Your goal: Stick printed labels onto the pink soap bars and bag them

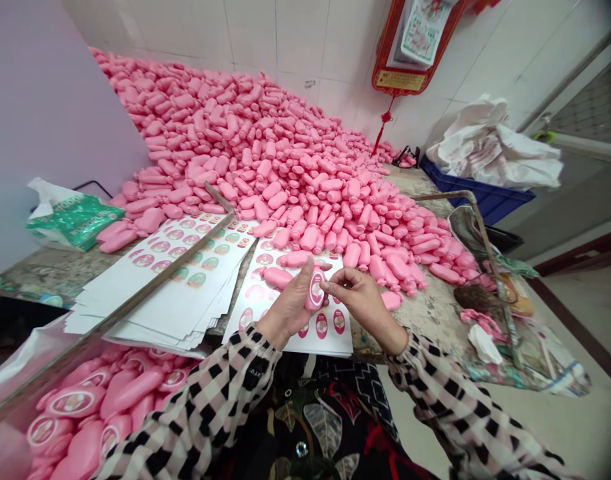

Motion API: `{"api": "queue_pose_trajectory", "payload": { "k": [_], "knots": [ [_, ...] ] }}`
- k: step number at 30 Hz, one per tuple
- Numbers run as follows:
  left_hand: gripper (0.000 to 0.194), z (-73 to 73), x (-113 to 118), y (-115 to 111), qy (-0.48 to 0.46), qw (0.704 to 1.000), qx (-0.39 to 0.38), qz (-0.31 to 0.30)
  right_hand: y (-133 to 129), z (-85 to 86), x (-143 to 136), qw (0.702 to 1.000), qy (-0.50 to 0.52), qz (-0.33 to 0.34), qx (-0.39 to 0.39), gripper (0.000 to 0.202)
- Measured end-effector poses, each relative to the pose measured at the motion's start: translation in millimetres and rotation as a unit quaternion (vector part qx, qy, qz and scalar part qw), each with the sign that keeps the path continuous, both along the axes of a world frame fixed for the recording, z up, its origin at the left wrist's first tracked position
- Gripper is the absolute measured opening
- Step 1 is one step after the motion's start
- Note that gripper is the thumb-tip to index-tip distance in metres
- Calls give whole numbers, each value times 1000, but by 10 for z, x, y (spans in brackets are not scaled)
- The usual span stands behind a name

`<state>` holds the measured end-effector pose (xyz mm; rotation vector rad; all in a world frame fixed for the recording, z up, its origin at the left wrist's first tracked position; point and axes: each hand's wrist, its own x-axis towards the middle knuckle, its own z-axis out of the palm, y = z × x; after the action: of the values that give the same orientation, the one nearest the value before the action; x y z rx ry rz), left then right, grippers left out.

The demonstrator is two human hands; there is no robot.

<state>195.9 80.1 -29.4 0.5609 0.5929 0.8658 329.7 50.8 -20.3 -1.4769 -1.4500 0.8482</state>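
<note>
The left hand grips a pink bottle with an oval label on its front, and the right hand has its thumb and fingertips at that label. Beneath them a sheet of labels lies on the tabletop, beside a stack of more sheets. Behind rises a pile of pink bottles. Labelled bottles fill the lower left; a blue crate sits at the far right.

I see room over the table between the right hand and the bent rod by its right edge; the bottle heap walls off the back, a metal bar crosses the front-left edge.
</note>
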Motion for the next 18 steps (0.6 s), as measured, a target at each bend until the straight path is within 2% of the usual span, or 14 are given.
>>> {"api": "queue_pose_trajectory", "payload": {
  "k": [2,5,9,11,14,18],
  "knots": [
    [34,26,1,-24,45,999,26,8,-20,26,7,996,-84,-12,12,27],
    [26,29,24,-47,87,994,54,28,-63,79,3,976,-217,-22,22,24],
    [26,4,24,-32,113,990,75,45,-79,116,56,959,-283,-2,21,23],
    [28,19,-12,-10,128,987,80,50,-54,111,135,959,-282,-9,16,22],
    [32,77,-64,19,145,985,83,49,-1,81,230,976,-215,-43,-3,26],
    [31,113,-26,12,122,990,55,49,-16,-3,108,993,-101,-65,3,33]
  ]
}}
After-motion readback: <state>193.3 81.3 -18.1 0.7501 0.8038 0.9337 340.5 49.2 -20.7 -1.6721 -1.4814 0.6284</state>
